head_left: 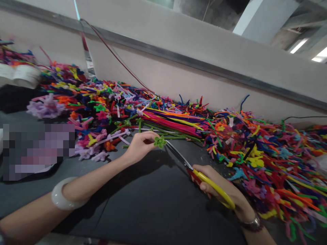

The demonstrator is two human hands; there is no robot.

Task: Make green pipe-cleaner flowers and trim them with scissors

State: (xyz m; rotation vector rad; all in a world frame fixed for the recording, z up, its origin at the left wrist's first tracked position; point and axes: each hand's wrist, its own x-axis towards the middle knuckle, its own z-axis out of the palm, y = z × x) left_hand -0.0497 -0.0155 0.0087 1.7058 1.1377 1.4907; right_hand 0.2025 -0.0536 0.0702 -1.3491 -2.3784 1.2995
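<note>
Gripping already-shaped fuzzy green flower (159,141) in left fingers (149,135), yellow-handled metal scissors (200,175) in right fingers (203,186), near straight multicoloured stems (176,120), seemingly unworked.

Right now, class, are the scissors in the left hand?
No, the right hand grips the scissors, while the left hand holds the green flower.

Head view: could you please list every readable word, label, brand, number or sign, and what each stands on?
No text can be read.
Pale item at upper left: any marks are too small and blurred.
Scissors: no legible lettering.
Pixelated patch at left: nothing legible.
</note>
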